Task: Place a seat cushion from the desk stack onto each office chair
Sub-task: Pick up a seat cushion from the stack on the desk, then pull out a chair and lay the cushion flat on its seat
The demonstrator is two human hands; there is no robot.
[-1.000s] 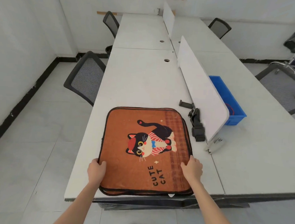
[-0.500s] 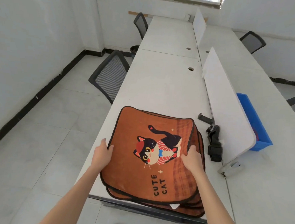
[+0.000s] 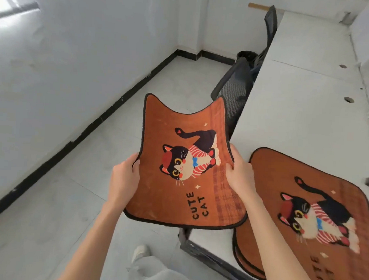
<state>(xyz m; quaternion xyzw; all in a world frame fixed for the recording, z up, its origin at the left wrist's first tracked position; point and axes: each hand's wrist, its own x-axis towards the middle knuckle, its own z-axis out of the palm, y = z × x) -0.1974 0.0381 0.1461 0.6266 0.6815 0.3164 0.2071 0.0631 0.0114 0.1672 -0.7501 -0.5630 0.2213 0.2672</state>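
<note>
While both grip its side edges, left hand [image 3: 125, 177], right hand [image 3: 240, 176], seat cushion [image 3: 184, 161] off desk [image 3: 296, 115]

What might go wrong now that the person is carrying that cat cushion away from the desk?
The cushion is limp: held only at its side edges by the left hand and right hand, its middle sags, so it could slip free. The nearest chair is tucked against the desk, so its seat may be hard to reach. The remaining stack overhangs the desk's near edge and could slide off if bumped.
</note>
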